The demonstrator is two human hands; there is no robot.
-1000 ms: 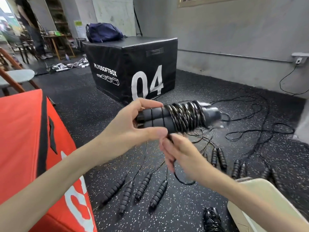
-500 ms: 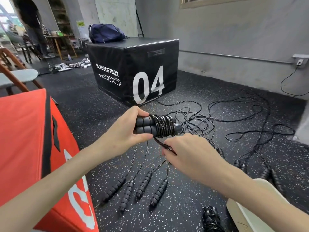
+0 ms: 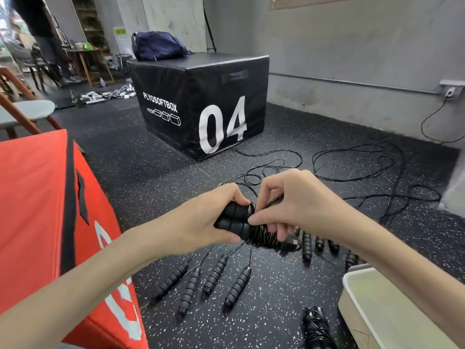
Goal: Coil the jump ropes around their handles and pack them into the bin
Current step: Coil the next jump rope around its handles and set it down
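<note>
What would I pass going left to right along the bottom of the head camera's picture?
Red padded box → four loose rope handles on the floor → a coiled jump rope lying on the floor → the pale bin.

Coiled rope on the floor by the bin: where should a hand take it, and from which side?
Judging by its pose, grip the coiled rope across its wound middle from above: it lies flat beside the bin, top side exposed.

A gym: speckled rubber floor [image 3: 156, 172], black plyo box [image 3: 201, 107] marked "04" mid-frame, jump ropes [image 3: 216, 275] below.
</note>
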